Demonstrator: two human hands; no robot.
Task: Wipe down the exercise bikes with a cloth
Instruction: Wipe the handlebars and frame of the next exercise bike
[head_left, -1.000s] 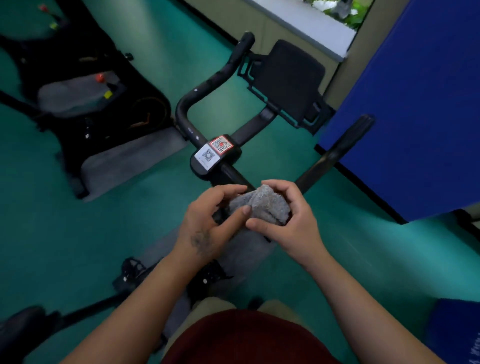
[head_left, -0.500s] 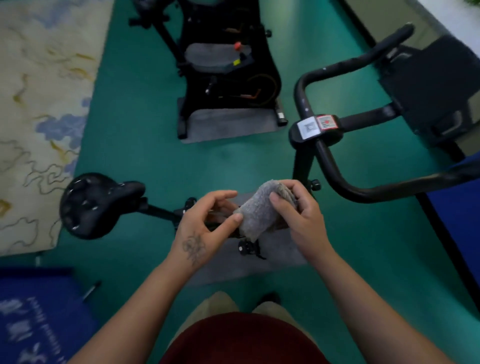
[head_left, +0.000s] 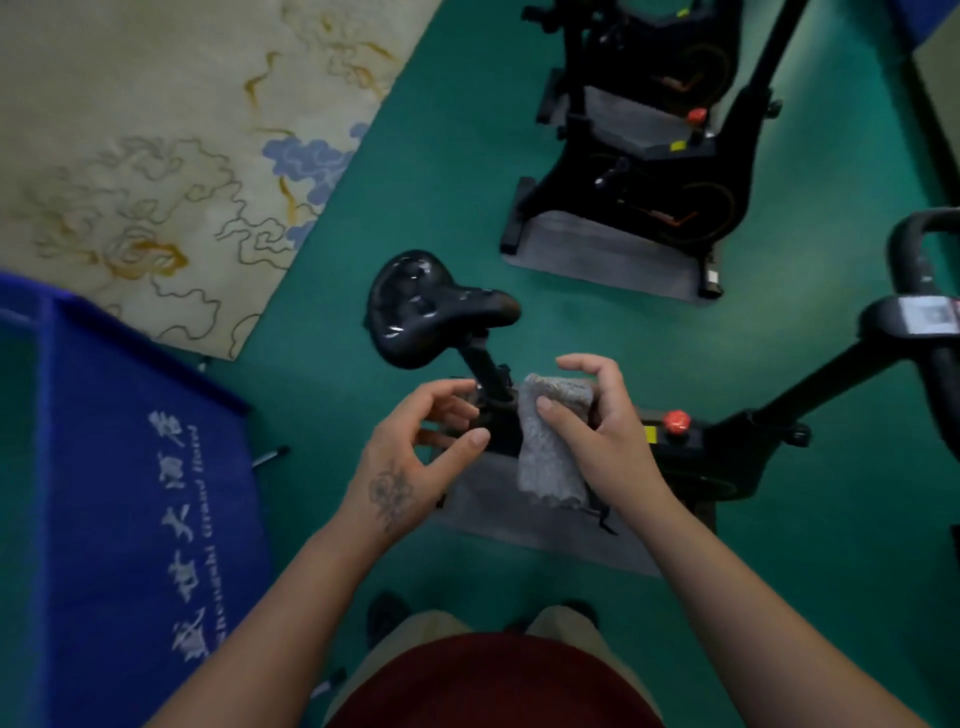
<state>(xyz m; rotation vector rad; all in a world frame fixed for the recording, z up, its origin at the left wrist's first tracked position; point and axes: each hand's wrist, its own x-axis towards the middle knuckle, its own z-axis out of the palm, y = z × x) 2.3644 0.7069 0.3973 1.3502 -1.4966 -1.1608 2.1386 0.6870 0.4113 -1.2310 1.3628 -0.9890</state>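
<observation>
A grey cloth (head_left: 548, 441) hangs unfolded from my right hand (head_left: 597, 431), pinched between thumb and fingers. My left hand (head_left: 421, 457) is just left of it with loosely curled fingers, holding nothing, apart from the cloth. Both hands hover over the black seat post (head_left: 485, 371) of the nearest exercise bike (head_left: 727, 452). Its glossy black saddle (head_left: 421, 306) is up and left of my hands. The bike's handlebar (head_left: 924, 291) with a QR label is at the right edge, and a red knob (head_left: 676, 420) sits on the frame.
Two more black exercise bikes (head_left: 670, 171) stand on grey mats at the upper right. A blue fabric stand (head_left: 130, 493) with white lettering fills the lower left. A patterned beige rug (head_left: 171, 130) lies at the upper left on the green floor.
The view swung left from handlebar to saddle. The cloth has dropped open from a bunched wad and now hangs from my right hand alone; my left hand has let go.
</observation>
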